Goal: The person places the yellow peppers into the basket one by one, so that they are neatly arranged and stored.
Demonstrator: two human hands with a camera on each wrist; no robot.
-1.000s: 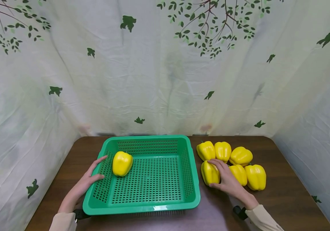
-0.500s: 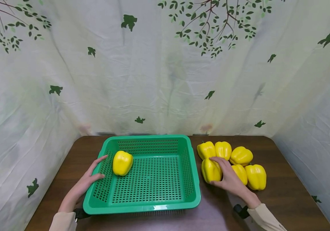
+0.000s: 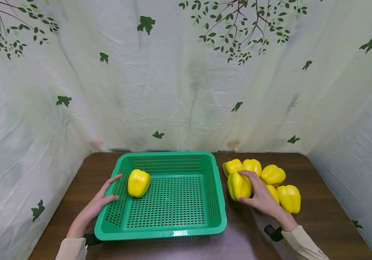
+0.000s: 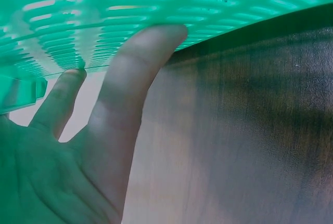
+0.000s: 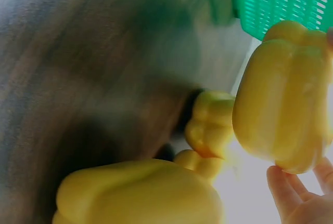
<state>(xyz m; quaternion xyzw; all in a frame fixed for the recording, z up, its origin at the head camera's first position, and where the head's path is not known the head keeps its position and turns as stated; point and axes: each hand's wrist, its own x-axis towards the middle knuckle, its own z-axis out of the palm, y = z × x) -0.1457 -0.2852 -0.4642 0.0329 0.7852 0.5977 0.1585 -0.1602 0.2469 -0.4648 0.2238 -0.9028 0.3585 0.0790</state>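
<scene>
My right hand holds a yellow bell pepper between thumb and fingers at the left of the pepper group. The right wrist view shows this bell pepper lifted above the table, with fingertips at its ends. At the left rim of the green perforated basket, my left hand grips, index finger and thumb reaching over the edge. Other fingers press against the outer wall in the left wrist view. Inside the basket, toward its left side, lies one yellow bell pepper.
Several more yellow bell peppers lie right of the basket, among them one at the back and one at the right. The brown wooden table runs back to a leaf-printed curtain.
My right hand has raised the bell pepper off the table, moving it slightly up and right in the head view. The left hand stays at the basket rim.
</scene>
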